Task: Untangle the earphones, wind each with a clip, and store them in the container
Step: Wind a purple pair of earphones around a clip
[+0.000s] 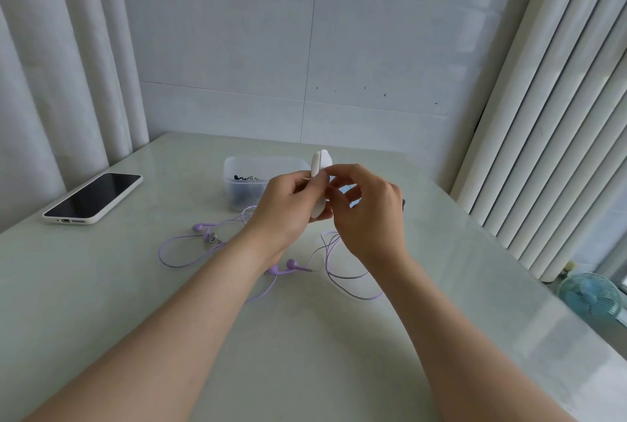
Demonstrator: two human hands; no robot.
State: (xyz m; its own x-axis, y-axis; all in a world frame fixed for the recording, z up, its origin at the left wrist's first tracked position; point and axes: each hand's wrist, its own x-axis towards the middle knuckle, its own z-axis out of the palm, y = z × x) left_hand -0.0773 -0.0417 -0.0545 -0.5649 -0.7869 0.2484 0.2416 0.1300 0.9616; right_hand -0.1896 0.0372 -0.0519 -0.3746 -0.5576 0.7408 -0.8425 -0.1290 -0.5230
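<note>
Head view: clip (320, 161) in left hand (283, 207)

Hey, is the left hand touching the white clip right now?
Touching. The head view shows the left hand gripping the white clip, held up above the table.

1. Bright, diffuse daylight enters from 3 o'clock through the blinds (543, 150).
2. The glossy table (312, 353) shows pale sheen toward 4 o'clock; the earphones (291, 265) cast only faint shadows.
3. Wide-angle distortion bows the curtain (51, 82) at 9 o'clock; the fan (592, 299) at 4 o'clock is soft.
</note>
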